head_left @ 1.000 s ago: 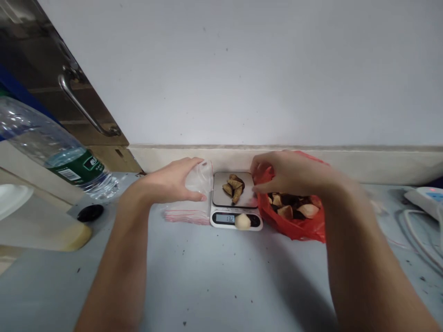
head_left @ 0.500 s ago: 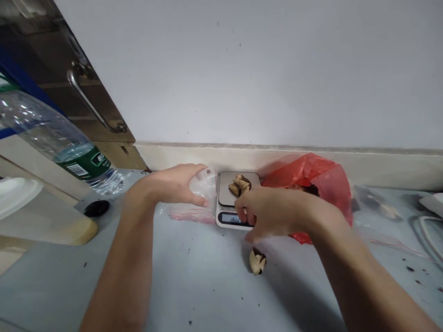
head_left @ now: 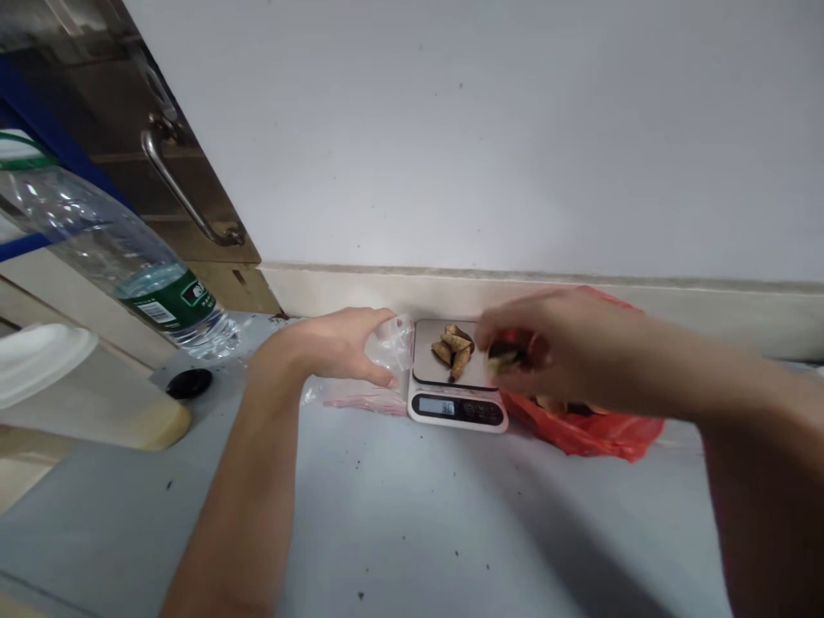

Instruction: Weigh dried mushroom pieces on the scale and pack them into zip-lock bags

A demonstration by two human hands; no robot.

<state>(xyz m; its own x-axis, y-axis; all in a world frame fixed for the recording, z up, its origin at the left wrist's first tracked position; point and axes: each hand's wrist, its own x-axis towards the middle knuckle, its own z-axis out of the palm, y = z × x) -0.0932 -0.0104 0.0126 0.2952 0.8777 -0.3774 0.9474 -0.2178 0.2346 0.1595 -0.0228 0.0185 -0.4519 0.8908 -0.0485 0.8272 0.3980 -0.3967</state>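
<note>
My left hand (head_left: 351,348) curves around a clear plastic zip bag (head_left: 392,343), its thumb and fingers on the bag's two sides. Right beside it stands a small digital kitchen scale (head_left: 425,360) with a lit display. Several brown pieces of dried peel (head_left: 454,350) lie on the scale's plate. Blurred by motion, my right hand (head_left: 541,343) hovers at the plate's right edge, closed on a piece of dried peel (head_left: 502,359) with a pale inside and dark skin. Under and behind this hand spreads a red plastic bag (head_left: 605,433) with dark pieces in it, partly hidden.
To the left, a water bottle (head_left: 164,296) with a green label appears tilted, near a translucent container (head_left: 96,395) and a black oval object (head_left: 189,383). Pink-edged zip bags (head_left: 366,402) lie flat beside the scale. Behind rises a white wall (head_left: 463,154). Dark crumbs dot the table (head_left: 360,515).
My right hand has picked up the loose piece of dried peel from the table front and moved up and right with it. The display is uncovered. My left hand stays at the bag.
</note>
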